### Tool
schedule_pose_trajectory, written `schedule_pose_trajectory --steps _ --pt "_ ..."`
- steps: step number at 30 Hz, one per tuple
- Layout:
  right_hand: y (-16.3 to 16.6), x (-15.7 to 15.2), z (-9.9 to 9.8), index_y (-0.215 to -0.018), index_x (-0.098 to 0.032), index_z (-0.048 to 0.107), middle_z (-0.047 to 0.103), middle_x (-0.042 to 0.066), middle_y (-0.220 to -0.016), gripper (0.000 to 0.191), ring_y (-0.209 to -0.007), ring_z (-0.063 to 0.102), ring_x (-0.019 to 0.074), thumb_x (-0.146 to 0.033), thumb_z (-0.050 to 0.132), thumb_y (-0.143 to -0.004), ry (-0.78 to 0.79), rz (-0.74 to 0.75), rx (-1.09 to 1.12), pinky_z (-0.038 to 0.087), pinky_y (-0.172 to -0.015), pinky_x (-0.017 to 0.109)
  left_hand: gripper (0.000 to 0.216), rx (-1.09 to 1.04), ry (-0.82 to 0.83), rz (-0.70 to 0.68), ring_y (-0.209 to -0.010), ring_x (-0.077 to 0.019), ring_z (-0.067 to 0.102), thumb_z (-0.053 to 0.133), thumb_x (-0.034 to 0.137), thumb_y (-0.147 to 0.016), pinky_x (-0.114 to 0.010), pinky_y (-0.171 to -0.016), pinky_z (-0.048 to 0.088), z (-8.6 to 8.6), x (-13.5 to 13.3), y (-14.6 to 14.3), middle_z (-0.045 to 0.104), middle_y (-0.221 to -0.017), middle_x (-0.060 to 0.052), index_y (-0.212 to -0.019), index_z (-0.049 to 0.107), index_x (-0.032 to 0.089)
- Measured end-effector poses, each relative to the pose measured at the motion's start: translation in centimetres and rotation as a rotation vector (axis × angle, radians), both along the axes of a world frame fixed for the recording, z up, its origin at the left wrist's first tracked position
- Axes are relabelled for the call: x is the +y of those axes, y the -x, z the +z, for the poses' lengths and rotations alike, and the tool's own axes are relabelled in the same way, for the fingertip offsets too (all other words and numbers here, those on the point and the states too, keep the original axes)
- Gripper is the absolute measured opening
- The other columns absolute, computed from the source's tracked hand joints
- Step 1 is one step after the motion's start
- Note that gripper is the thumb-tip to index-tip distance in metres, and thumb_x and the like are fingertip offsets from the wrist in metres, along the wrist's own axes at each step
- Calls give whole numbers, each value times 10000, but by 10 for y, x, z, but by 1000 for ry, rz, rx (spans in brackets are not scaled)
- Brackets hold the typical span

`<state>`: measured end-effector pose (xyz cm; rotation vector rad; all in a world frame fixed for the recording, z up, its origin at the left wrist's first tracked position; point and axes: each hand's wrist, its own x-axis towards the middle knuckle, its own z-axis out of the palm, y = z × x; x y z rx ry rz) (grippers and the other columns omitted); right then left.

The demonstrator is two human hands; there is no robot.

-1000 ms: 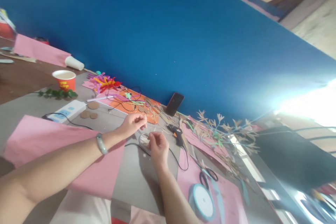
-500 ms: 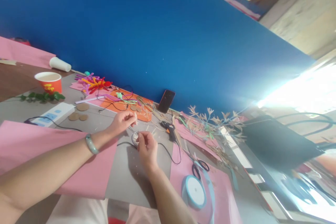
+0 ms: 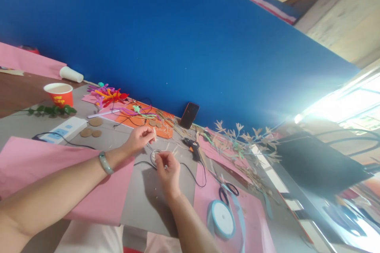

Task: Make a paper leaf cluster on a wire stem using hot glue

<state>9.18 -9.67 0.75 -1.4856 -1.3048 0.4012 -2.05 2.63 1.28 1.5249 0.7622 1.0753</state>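
My left hand (image 3: 141,138), with a jade-coloured bangle (image 3: 105,163) on the wrist, is closed in a pinch on a small pale strip (image 3: 154,134). Just to its right and lower, my right hand (image 3: 169,170) pinches the edge of a thin greyish ring (image 3: 152,157) with pale bits in it. Fingers and thumb hide part of the ring. A black glue gun (image 3: 192,148) lies right of the hands, and its cord runs behind the right hand. Short pale slivers (image 3: 174,151) are scattered on the grey tabletop between them.
Scissors (image 3: 228,193) and a blue ribbon spool (image 3: 223,219) lie on pink paper at right. A phone (image 3: 189,115) leans on the blue wall, near dried stems (image 3: 240,142). Left are a power strip (image 3: 63,129), wooden discs (image 3: 95,121), a paper cup (image 3: 61,95) and pipe cleaners (image 3: 111,95).
The whole scene has shifted slightly right and down as my head moved. Both hands keep their pinches, and the ring stays beside my right thumb.
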Motion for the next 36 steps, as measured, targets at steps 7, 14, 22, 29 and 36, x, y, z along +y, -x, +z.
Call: schedule_pose_trajectory --steps 7,14,22,29,36 --pt "-1 -1 -3 -751 -193 568 583 -17 -572 287 -515 522 122 -383 440 -924 46 8 43 405 -499 227 189 -36 -16 -1 -544 -114 567 603 306 -758 -204 -502 444 -2 1 -1 646 -618 -15 -633 591 166" --pt "-3 1 -1 -731 -181 615 642 5 -654 165 -569 535 127 -301 571 -834 -9 18 -60 433 -570 243 193 -36 -19 -4 -540 -109 575 593 296 -765 -210 -534 447 -3 1 -1 646 -619 -16 -634 597 155" --pt "-3 2 -5 -772 -177 625 658 15 -673 213 -520 523 117 -350 537 -860 11 -2 13 429 -521 235 172 -33 -16 -14 -549 -108 580 594 282 -760 -216 -563 457 -5 4 -1 646 -628 -11 -644 599 155" --pt "-27 12 -1 -758 -174 585 617 8 -603 301 -402 459 104 -453 519 -847 48 -118 84 375 -403 225 175 -17 -61 29 -546 -105 574 571 242 -764 -204 -552 451 0 6 1 629 -601 -3 -611 591 160" --pt "-82 24 2 -724 -164 659 678 65 -643 300 -587 596 192 -425 530 -795 200 -296 -352 428 -580 284 154 -47 -71 77 -548 -114 588 552 213 -752 -213 -549 463 -5 17 2 645 -603 -12 -609 578 164"
